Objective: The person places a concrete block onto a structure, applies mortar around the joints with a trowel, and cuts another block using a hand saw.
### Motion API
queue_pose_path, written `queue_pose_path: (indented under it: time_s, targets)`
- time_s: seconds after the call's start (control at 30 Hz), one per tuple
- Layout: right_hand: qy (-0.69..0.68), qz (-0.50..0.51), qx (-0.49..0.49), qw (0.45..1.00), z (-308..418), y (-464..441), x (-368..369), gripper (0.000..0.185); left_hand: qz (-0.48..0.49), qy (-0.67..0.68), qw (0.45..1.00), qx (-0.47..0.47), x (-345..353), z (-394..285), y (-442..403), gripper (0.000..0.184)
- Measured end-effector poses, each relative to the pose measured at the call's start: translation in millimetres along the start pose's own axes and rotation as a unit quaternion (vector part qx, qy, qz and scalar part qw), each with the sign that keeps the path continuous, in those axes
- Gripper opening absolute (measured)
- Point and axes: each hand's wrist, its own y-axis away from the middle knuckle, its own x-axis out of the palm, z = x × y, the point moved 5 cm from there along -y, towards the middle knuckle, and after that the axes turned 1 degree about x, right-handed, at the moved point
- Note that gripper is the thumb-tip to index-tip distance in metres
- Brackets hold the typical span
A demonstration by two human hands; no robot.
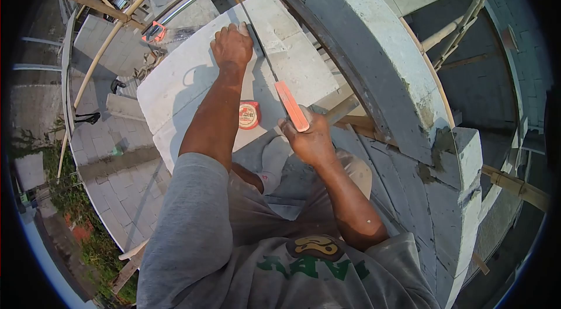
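Observation:
My right hand [310,136] is closed around the orange handle of a handsaw [291,105]. The saw's thin dark blade runs up and away across a pale lightweight concrete block [298,60]. Just left of the blade, my left hand [232,45] bears down near the block's far edge. Its fingers are curled over that edge, and their tips are hidden. On the block between my forearms lies a red tape measure [249,115] with a round pale label. A faint line marks the block's left part.
Another saw with an orange-and-black handle [155,33] lies beyond the block, to the left. A curved block wall [374,34] rises close on my right. Bamboo poles [102,63] stand at the left, near a drop to lower ground. My foot [273,163] is beside the block.

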Motion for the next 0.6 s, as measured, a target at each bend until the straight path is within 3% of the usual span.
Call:
queue_pose_path:
  time_s: [0.03, 0.17, 0.33, 0.4, 0.53, 0.6]
  targets:
    - [0.007, -0.007, -0.021, 1.0, -11, 20, 0, 0.014, 0.004, 0.003, 1.0, 0.002, 1, -2, 1, 0.043]
    - [-0.134, -0.014, 0.08, 0.988, -38, 115, -24, 0.021, -0.025, 0.008, 1.0, 0.001, 3, 6, 1, 0.043]
    - [0.041, 0.027, 0.033, 0.998, -2, -10, -6, 0.015, -0.011, 0.004, 1.0, -0.009, 3, 2, -2, 0.038]
    - [0.037, 0.01, 0.005, 0.999, 1, -21, -3, 0.017, -0.026, 0.006, 1.0, -0.003, -2, 1, -10, 0.038]
    - [0.003, -0.004, 0.0, 1.0, -14, 74, -20, 0.022, -0.012, 0.004, 1.0, -0.007, -3, -6, -10, 0.039]
    - [-0.087, 0.014, 0.086, 0.992, -39, 114, -29, 0.033, -0.027, 0.001, 1.0, -0.011, 2, 1, 1, 0.039]
